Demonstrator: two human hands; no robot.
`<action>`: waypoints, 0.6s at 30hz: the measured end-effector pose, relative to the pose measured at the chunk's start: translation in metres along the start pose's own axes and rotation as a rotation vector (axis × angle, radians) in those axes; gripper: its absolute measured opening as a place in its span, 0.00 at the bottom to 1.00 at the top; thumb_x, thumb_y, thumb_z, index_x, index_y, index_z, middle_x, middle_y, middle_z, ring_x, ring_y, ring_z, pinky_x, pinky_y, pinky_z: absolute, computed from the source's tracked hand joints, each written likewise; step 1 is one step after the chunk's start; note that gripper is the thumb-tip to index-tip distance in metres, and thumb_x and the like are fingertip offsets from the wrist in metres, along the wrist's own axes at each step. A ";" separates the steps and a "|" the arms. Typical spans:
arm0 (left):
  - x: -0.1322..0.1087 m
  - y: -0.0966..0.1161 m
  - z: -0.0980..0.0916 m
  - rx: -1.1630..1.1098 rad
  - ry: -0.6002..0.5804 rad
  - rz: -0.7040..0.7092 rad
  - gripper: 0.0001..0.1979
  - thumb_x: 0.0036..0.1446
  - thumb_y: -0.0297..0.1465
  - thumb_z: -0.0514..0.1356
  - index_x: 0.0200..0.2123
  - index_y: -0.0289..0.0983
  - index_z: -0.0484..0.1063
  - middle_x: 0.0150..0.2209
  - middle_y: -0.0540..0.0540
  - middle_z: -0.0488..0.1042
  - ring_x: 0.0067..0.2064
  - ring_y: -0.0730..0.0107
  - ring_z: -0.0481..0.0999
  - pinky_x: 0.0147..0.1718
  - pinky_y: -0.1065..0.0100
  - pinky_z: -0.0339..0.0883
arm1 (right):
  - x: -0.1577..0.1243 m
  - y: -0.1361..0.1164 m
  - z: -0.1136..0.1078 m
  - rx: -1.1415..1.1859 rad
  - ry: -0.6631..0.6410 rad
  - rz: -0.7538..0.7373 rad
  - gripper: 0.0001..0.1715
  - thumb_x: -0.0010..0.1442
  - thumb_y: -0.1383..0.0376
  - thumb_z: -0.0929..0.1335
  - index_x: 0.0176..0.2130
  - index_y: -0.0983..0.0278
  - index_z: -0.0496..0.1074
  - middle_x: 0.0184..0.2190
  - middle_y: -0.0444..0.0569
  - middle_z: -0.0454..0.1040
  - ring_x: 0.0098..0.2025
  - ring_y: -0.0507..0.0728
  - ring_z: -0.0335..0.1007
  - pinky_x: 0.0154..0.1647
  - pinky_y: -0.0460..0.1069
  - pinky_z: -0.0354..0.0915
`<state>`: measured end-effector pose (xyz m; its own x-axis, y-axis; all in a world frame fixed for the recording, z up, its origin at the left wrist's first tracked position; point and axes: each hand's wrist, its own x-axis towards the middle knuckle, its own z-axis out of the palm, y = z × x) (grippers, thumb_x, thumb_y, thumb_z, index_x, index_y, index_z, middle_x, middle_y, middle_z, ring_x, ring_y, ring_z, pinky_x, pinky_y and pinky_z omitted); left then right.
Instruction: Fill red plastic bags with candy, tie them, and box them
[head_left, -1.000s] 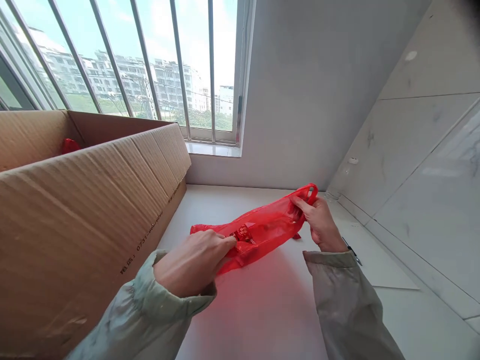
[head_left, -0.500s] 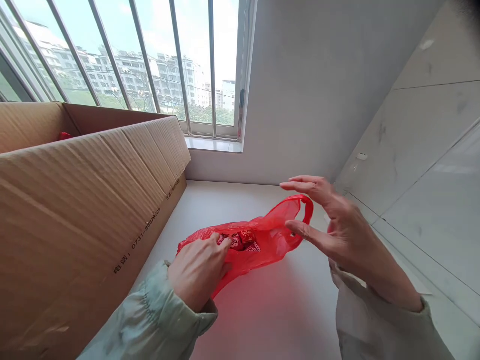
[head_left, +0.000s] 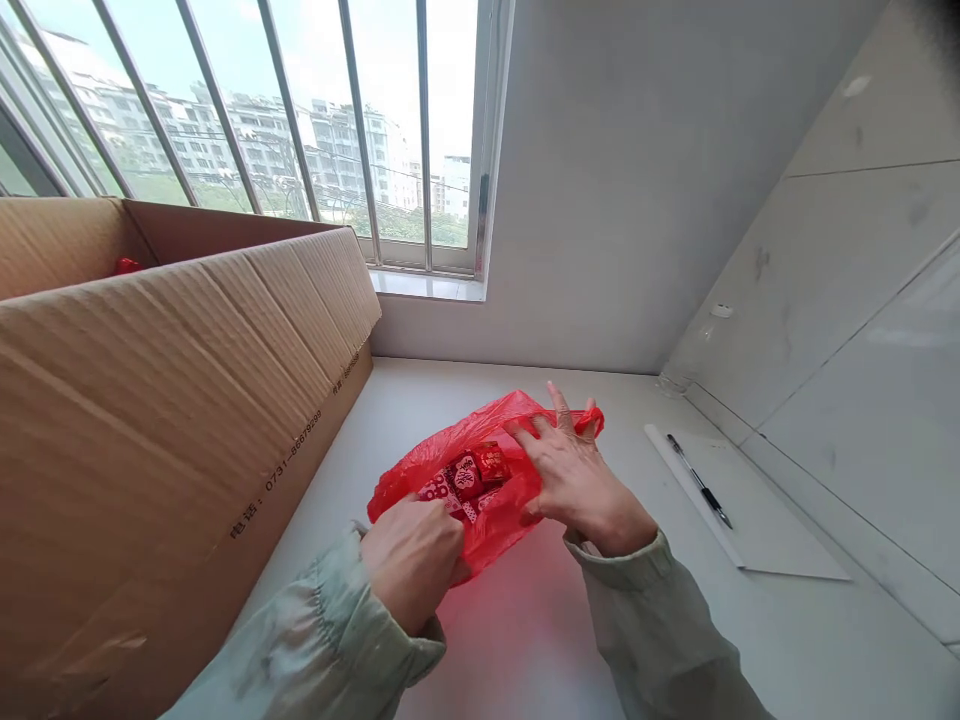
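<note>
A thin red plastic bag (head_left: 480,420) lies on the white table, its mouth facing up. Inside it several small red and pink patterned packets (head_left: 466,478) show. My left hand (head_left: 417,555) is closed on the near left edge of the bag, its fingertips partly hidden by the bag. My right hand (head_left: 581,475) rests with spread fingers on the bag's right side, against the inner film near the handle.
A large open cardboard box (head_left: 187,400) takes up the left side, with something red inside. To the right, a black pen (head_left: 699,482) lies on a white pad (head_left: 757,520). A clear bottle (head_left: 690,350) stands in the back corner. Behind is a barred window.
My right hand has come left and down from above the handle onto the bag. The bag's mouth is wider, showing more packets. My left hand has shifted slightly right and closed more.
</note>
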<state>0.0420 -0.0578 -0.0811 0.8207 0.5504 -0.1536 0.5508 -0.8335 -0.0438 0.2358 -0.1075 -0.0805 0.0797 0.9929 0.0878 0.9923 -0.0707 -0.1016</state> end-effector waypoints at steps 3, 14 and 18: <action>-0.001 0.000 -0.008 0.011 -0.050 -0.006 0.20 0.53 0.33 0.59 0.12 0.39 0.59 0.18 0.45 0.67 0.29 0.58 0.70 0.34 0.58 0.64 | 0.000 0.010 0.002 -0.033 -0.055 0.100 0.63 0.36 0.53 0.80 0.65 0.61 0.58 0.63 0.59 0.60 0.70 0.77 0.12 0.61 0.80 0.20; -0.009 -0.014 -0.031 -0.094 0.043 -0.096 0.23 0.50 0.29 0.58 0.12 0.39 0.46 0.24 0.41 0.72 0.39 0.49 0.69 0.42 0.49 0.64 | -0.002 0.000 0.006 -0.039 -0.220 0.130 0.60 0.33 0.56 0.82 0.63 0.57 0.63 0.62 0.62 0.61 0.70 0.77 0.10 0.59 0.81 0.21; -0.010 -0.010 -0.034 -0.071 -0.096 -0.118 0.23 0.55 0.30 0.57 0.12 0.39 0.50 0.23 0.42 0.70 0.34 0.53 0.71 0.37 0.54 0.65 | -0.006 -0.007 0.004 0.008 -0.272 0.096 0.60 0.34 0.56 0.81 0.64 0.54 0.62 0.63 0.60 0.60 0.71 0.78 0.14 0.59 0.81 0.19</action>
<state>0.0334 -0.0536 -0.0451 0.7334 0.6341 -0.2450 0.6545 -0.7561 0.0026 0.2281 -0.1128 -0.0839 0.1440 0.9709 -0.1914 0.9806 -0.1660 -0.1043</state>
